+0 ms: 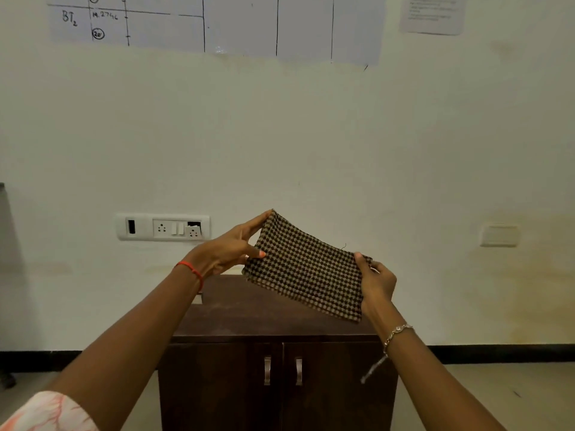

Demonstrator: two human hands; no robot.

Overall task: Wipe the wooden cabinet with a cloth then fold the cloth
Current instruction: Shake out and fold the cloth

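Facing wall switchboard, cloth above cabinet, unobstructed.

Coarse woven checked cloth; dark matt wooden cabinet.

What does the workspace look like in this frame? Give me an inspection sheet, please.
Surface: dark wooden cabinet, top bare, both doors shut, two metal handles.
Job's things: checked cloth held in the air above the cabinet top, stretched flat and tilted, lower on the right.
Clutter: nothing seen.
Grippers: left hand pinches the cloth's left edge with its fingers; right hand grips the right edge.
Cables: nothing seen.
Surroundings: pale wall, switch and socket panel on the left, blank plate on the right, paper sheets taped above.
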